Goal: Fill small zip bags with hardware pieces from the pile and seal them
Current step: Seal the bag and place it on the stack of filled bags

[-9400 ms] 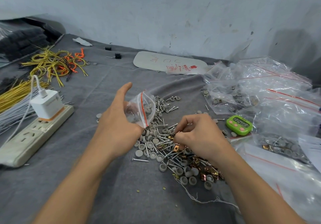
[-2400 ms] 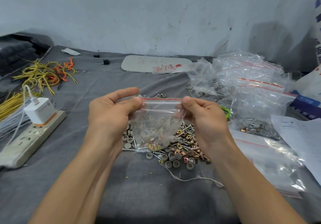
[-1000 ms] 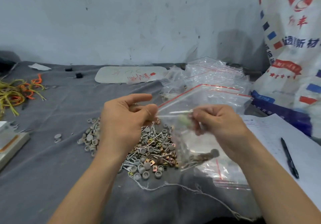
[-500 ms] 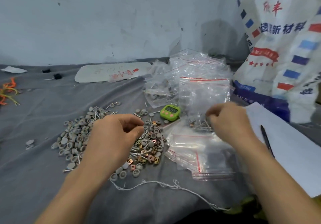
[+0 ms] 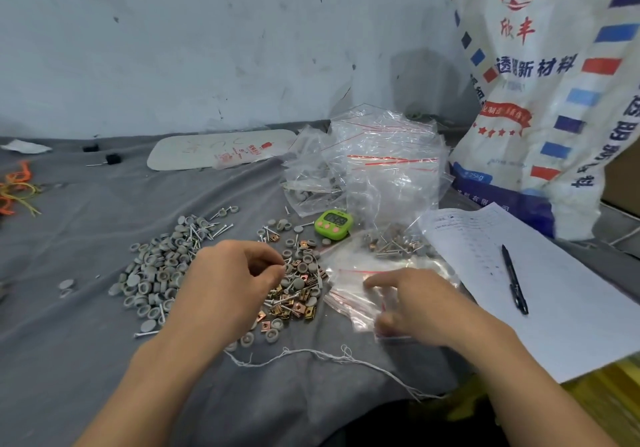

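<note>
The hardware pile (image 5: 298,290) of grey caps, screws and copper clips lies on the grey cloth in the middle. My left hand (image 5: 225,287) hovers over it with fingers loosely curled, and I see nothing held. My right hand (image 5: 415,304) rests with fingers stretched out on a flat stack of empty zip bags (image 5: 353,273) to the right of the pile. Just beyond that stack lies a filled zip bag (image 5: 391,242) with screws and clips inside, and neither hand touches it.
A heap of clear zip bags (image 5: 374,169) stands behind a green timer (image 5: 333,224). A paper sheet (image 5: 536,294) with a black pen (image 5: 515,280) lies at right, before a printed sack (image 5: 554,82). A white string (image 5: 311,353) trails near the front edge.
My right hand has let go of the filled bag beyond the empty stack and dropped back onto the empty bags. My left hand stays over the pile.
</note>
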### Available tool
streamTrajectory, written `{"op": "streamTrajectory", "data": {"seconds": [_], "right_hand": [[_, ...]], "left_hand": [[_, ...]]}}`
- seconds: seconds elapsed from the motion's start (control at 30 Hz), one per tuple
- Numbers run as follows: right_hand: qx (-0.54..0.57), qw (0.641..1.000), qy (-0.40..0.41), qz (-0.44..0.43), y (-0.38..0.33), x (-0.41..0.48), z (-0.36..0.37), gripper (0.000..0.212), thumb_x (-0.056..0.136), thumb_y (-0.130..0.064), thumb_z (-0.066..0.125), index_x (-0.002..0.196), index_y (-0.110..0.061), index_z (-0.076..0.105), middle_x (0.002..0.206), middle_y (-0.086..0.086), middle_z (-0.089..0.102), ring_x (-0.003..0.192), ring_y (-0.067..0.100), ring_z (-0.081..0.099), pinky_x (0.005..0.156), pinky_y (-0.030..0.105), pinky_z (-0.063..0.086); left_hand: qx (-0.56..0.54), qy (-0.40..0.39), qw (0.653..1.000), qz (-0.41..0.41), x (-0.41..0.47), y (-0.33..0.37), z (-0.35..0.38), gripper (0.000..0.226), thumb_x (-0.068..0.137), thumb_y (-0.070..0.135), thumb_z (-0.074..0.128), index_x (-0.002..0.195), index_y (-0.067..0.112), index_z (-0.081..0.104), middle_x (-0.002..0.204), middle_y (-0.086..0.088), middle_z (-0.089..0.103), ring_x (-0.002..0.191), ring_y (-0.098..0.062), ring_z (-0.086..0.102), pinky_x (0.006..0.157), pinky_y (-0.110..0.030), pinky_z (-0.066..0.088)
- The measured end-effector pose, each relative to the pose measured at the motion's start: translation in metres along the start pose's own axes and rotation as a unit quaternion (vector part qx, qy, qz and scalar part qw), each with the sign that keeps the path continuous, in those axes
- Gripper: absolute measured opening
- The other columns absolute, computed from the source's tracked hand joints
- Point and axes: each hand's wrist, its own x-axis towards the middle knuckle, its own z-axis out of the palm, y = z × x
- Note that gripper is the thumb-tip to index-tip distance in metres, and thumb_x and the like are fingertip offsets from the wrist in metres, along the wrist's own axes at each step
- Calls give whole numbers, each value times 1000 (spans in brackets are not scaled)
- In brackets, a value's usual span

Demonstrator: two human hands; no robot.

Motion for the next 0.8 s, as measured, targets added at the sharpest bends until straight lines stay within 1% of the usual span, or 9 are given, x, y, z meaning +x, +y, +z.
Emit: {"op": "streamTrajectory", "data": {"seconds": [0.17,0.3,0.37,0.4,0.47,0.53,0.6,0.67,0.8], "right_hand": [[44,995,66,60,4,11,2,11,92,-26,71,92,-32,81,92,-8,78,88,13,69,82,30,56],[186,973,119,61,3,19,-5,27,99,-29,65,84,-9,74,72,-1,72,68,16,64,73,37,51],[356,914,183,71,-10,21,-13,26,101,-24,61,88,-9,78,86,5,78,84,22,72,87,43,55],[473,856,192,76,-19,21,-17,25,102,-19,59,88,-9,78,88,8,79,87,24,75,92,46,56],[669,724,147,78,-36,21,-24,19,101,-12,59,97,-1,74,95,17,79,89,31,77,87,48,60],[770,633,59,53,-50,20,-26,21,96,-14,61,101,4,70,103,23,76,90,35,77,75,45,62],[803,596,-26,18,-66,21,-25,24,89,-19,62,97,2,71,102,23,75,88,34,76,70,42,63],[819,569,-78,-8,-81,22,-26,25,86,-19,63,94,2,74,99,21,76,83,32,76,68,40,64],[848,509,-139,-48,-95,27,-30,24,92,-16,62,89,1,79,93,15,76,83,27,76,75,42,64]], "left_hand": [[-15,-11,1000,-7,-5,-2,-10,12,84,33,80,76,41,75,66,31,67,66,11,64,70,-26,57],[-18,-12,1000,-11,-6,-6,-23,13,84,35,79,75,42,75,68,34,66,68,12,63,67,-22,55],[-21,-11,1000,-14,-6,-9,-27,9,84,38,79,77,42,75,67,33,67,68,11,64,67,-23,54],[-23,-12,1000,-16,-5,-10,-28,5,83,40,79,80,41,76,67,32,67,68,11,64,67,-22,53],[-23,-12,999,-19,-4,-12,-28,13,82,47,77,92,40,77,72,31,69,71,14,63,67,-17,49],[-61,-33,997,-31,-4,-14,-23,43,80,56,74,119,38,70,100,27,72,86,15,63,78,-14,47],[-137,-73,986,-67,-4,-12,-20,76,82,62,70,148,38,44,138,17,57,116,1,58,99,-29,47],[-241,-107,955,-136,-4,-8,-20,89,84,62,69,157,37,26,155,8,43,132,-15,50,109,-42,41],[-460,-191,840,-215,0,-11,-31,76,77,52,70,143,18,54,133,-9,67,120,-26,65,107,-53,47]]}}
